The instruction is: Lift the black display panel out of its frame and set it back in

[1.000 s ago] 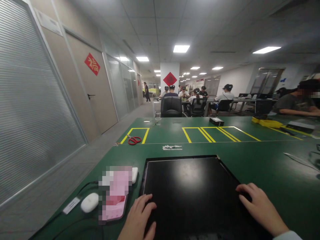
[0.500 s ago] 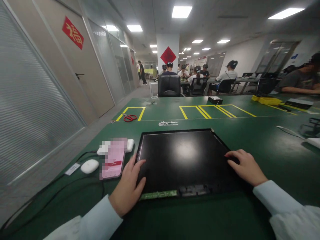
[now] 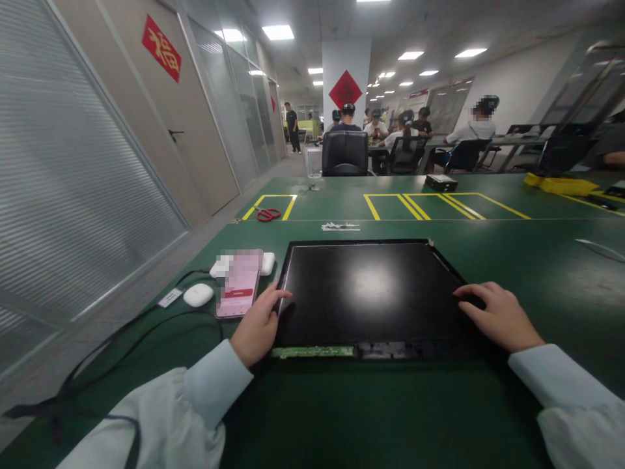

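The left hand has tucked its thumb, the black panel between it and the right hand, grips unclear.

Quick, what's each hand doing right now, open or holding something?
Left hand: at the left edge of the screen; closed or not can't be told.
Right hand: open, fingers curved, at the right edge.
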The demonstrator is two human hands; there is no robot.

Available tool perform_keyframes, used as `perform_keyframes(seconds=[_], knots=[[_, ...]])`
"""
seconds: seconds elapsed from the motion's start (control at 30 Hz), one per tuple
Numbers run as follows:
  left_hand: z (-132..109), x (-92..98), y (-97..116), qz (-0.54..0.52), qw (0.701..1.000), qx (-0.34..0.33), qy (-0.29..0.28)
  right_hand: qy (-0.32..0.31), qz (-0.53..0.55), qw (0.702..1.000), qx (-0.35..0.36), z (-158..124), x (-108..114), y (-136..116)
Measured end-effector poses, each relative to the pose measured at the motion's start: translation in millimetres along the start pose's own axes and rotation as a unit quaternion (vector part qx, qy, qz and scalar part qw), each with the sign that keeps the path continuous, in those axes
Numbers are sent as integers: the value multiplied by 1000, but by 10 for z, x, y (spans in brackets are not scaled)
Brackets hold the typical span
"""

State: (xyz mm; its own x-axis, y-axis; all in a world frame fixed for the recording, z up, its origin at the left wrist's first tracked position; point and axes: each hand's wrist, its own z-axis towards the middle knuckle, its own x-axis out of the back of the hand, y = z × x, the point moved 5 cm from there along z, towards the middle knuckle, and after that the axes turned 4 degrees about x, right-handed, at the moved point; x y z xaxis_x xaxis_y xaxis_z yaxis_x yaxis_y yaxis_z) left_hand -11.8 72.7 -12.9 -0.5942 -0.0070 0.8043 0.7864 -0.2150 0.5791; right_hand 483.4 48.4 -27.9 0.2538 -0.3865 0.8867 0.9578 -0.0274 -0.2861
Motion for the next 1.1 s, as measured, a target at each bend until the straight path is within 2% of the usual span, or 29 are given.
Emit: perform_keyframes(seconds=[0.17,0.4,0.57,0.73,0.93,1.03,1.1], knots=[[6,28,74,3,1000,-17,-3,6,1,1000,10,-12,37,-49],[-25,11,146,79,996,-18,-30,13,5,1000,5,-26,63,-53],[-8,10,139,66,997,-25,-30,8,5,1000,-2,-26,71,-44],[15,50,119,-2,1000,-23,-15,4,5,1000,-3,-22,91,-58],[-7,126,122,-93,995,24,7,4,3,1000,4,-21,84,-60],[-3,150,117,-189,980,62,25,9,4,1000,6,-25,77,-43],[-4,144,110,-281,954,98,35,15,5,1000,10,-27,79,-38]])
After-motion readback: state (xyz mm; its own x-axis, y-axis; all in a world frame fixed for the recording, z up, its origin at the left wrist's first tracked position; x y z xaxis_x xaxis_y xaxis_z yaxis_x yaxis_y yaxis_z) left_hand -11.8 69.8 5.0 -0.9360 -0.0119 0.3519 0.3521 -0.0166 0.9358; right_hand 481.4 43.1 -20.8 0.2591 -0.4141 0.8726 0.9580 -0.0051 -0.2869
